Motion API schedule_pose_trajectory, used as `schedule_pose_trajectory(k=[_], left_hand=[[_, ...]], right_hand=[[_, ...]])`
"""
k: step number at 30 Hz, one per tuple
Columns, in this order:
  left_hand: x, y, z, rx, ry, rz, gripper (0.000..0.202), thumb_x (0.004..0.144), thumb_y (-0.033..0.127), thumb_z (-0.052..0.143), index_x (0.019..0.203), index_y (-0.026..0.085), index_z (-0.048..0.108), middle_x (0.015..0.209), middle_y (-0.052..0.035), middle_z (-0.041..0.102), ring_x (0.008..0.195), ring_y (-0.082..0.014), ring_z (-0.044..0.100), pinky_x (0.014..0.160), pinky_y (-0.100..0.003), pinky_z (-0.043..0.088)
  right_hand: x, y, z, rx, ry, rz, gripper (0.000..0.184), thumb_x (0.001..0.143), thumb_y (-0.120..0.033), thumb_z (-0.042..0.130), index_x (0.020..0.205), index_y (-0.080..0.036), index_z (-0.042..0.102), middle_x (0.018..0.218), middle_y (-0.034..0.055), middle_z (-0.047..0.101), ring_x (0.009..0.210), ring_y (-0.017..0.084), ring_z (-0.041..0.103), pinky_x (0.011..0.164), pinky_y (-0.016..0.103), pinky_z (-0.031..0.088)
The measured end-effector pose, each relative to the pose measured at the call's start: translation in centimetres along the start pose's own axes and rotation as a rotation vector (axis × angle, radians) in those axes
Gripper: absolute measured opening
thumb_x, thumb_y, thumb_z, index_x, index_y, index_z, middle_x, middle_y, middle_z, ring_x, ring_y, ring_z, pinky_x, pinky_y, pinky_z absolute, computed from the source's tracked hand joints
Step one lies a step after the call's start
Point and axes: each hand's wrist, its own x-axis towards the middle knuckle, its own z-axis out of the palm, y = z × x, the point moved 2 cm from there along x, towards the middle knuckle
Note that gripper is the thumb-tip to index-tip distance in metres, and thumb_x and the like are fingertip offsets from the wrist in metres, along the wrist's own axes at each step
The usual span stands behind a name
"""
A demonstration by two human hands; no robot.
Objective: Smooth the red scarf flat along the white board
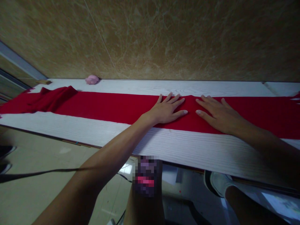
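A long red scarf (112, 105) with fringed ends stretches lengthwise over a white wood-grained table (182, 143). Most of it lies flat, but folds bunch up near its left end. My left hand (167, 109) rests palm down on the scarf near the middle, its fingers spread. Just to the right, my right hand (217, 114) also presses flat on the cloth with fingers apart. A narrow strip of red fabric shows between the two thumbs, with a slight ripple at the far edge there.
A pink pig-shaped figure (92, 79) sits by the tan marbled wall (150, 40) at the back. A small brown piece (43, 82) lies at the far left corner. Below the table's front edge are a tiled floor, a dark strap (47, 171) and a shoe (219, 183).
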Motion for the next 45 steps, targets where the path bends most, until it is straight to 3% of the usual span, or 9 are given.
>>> schedule_pose_trajectory(k=[6,11,16,22,28,34,38,41,45], left_hand=[[0.0,-0.1,0.1,-0.005,0.016,0.005,0.079,0.112,0.072,0.028,0.179,0.03,0.027,0.187,-0.0022,0.016,0.175,-0.0339,0.006,0.14,-0.064,0.004],[0.1,-0.2,0.1,0.004,0.011,0.0,0.08,0.112,0.072,0.027,0.179,0.029,0.025,0.188,-0.0021,0.016,0.175,-0.0339,0.005,0.14,-0.064,0.004],[0.1,-0.2,0.2,0.007,0.008,0.001,0.08,0.112,0.071,0.027,0.18,0.029,0.025,0.188,-0.0024,0.015,0.175,-0.0341,0.005,0.14,-0.065,0.003],[0.1,-0.2,0.1,0.004,0.007,0.003,0.081,0.112,0.072,0.027,0.18,0.028,0.024,0.188,-0.0023,0.014,0.175,-0.0344,0.005,0.14,-0.065,0.003],[0.1,-0.1,0.1,0.006,0.003,-0.004,0.08,0.112,0.071,0.028,0.18,0.028,0.025,0.188,-0.0023,0.015,0.174,-0.035,0.005,0.14,-0.064,0.004],[0.2,-0.1,0.2,0.005,0.009,0.006,0.081,0.111,0.072,0.032,0.179,0.028,0.026,0.188,-0.0035,0.015,0.174,-0.0363,0.007,0.139,-0.066,0.005],[-0.1,0.0,-0.2,0.015,0.035,-0.007,0.08,0.111,0.071,0.034,0.179,0.031,0.026,0.188,-0.0028,0.014,0.174,-0.0355,0.005,0.14,-0.065,0.005],[-0.3,0.2,-0.6,0.023,0.084,-0.006,0.077,0.111,0.072,0.032,0.179,0.036,0.025,0.188,-0.0006,0.013,0.175,-0.0344,0.003,0.14,-0.065,0.005],[-0.4,0.2,-0.2,0.038,0.023,0.0,0.081,0.11,0.076,0.029,0.179,0.034,0.024,0.188,-0.0037,0.015,0.174,-0.0362,0.007,0.139,-0.068,0.007]], right_hand=[[-0.2,0.5,0.3,0.021,0.058,-0.048,0.075,0.109,-0.066,0.032,0.173,-0.029,0.046,0.179,0.0119,0.042,0.165,0.041,0.035,0.129,0.074,0.032],[-0.1,0.3,0.1,0.023,0.009,-0.019,0.075,0.109,-0.066,0.033,0.172,-0.027,0.048,0.178,0.0137,0.042,0.165,0.042,0.036,0.128,0.076,0.032],[-0.1,-0.2,-0.1,0.012,0.039,-0.017,0.076,0.109,-0.063,0.033,0.172,-0.023,0.047,0.179,0.0149,0.041,0.166,0.04,0.034,0.131,0.073,0.029],[-0.2,0.1,0.4,0.029,0.023,-0.03,0.073,0.109,-0.063,0.034,0.171,-0.028,0.049,0.178,0.0127,0.043,0.164,0.042,0.036,0.128,0.076,0.032],[-0.1,0.1,-0.1,0.005,-0.025,-0.006,0.077,0.109,-0.065,0.033,0.172,-0.024,0.048,0.178,0.0142,0.041,0.165,0.043,0.033,0.13,0.075,0.03],[0.0,-0.1,-0.1,-0.037,0.086,-0.03,0.074,0.109,-0.062,0.037,0.176,-0.031,0.04,0.18,0.0105,0.039,0.165,0.045,0.033,0.128,0.077,0.03],[0.0,-0.4,0.4,-0.05,-0.003,0.013,0.076,0.108,-0.067,0.035,0.174,-0.03,0.045,0.179,0.0114,0.042,0.164,0.045,0.036,0.127,0.078,0.032],[0.1,-0.7,0.0,-0.043,0.002,0.016,0.078,0.107,-0.069,0.035,0.173,-0.029,0.045,0.18,0.0119,0.039,0.164,0.046,0.035,0.127,0.079,0.032],[0.2,-1.2,-0.3,-0.056,0.052,0.024,0.077,0.108,-0.069,0.035,0.173,-0.029,0.046,0.181,0.0109,0.038,0.165,0.044,0.034,0.129,0.076,0.03]])
